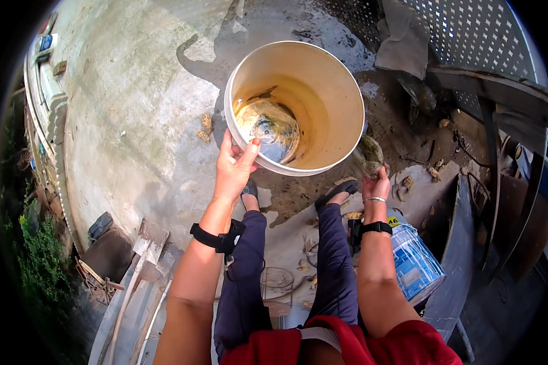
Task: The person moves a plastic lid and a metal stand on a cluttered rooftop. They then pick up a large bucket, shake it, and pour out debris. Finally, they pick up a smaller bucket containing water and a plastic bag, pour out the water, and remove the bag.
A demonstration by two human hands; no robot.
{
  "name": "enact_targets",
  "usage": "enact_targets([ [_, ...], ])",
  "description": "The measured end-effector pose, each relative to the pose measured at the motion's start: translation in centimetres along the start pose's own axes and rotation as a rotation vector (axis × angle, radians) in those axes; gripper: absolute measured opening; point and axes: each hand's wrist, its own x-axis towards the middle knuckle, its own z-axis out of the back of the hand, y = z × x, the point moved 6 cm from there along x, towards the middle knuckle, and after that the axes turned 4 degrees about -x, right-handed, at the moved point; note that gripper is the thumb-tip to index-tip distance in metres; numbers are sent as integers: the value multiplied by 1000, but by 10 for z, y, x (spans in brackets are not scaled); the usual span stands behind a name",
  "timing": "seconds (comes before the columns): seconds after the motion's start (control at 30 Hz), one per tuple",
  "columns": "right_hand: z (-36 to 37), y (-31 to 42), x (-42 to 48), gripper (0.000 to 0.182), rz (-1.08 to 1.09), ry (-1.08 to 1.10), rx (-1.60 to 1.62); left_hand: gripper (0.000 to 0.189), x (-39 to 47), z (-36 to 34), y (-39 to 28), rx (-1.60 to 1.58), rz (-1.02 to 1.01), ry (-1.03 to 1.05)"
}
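Observation:
A large white plastic bucket (342, 114) is tilted with its mouth towards me, in front of my feet. Its inside is stained yellowish brown, with a little liquid and dark residue at the bottom. My left hand (234, 166) grips the near left rim, thumb over the inner side. On the right, my right hand (377, 183) pinches a soggy greenish-brown rag or pad (370, 155) just outside the bucket's lower right rim. Wet patches darken the concrete floor (132, 114) around the bucket.
A blue and white paint bucket (413, 260) stands by my right forearm. Shovels (148, 242) lie at the lower left. Metal frames (488, 182) and a perforated sheet (479, 36) rise at the right. Small brown clumps (206, 122) lie about the floor. Corrugated sheets (60, 137) edge the left.

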Motion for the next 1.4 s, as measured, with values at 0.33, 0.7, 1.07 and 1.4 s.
enact_targets([
  [0.33, -8, 52, -15, 21, 84, -4, -5, 67, -10, 26, 11, 35, 93, -20],
  [0.7, -57, 118, -55, 21, 69, 87, -68, 72, -63, 121, 22, 69, 54, -288],
  [1.07, -123, 232, -255, 26, 167, 292, -242, 72, -59, 113, 37, 47, -59, -239],
  [1.4, -178, 281, -431, 35, 218, 548, -289, 65, -48, 44, 69, 340, -115, -183],
])
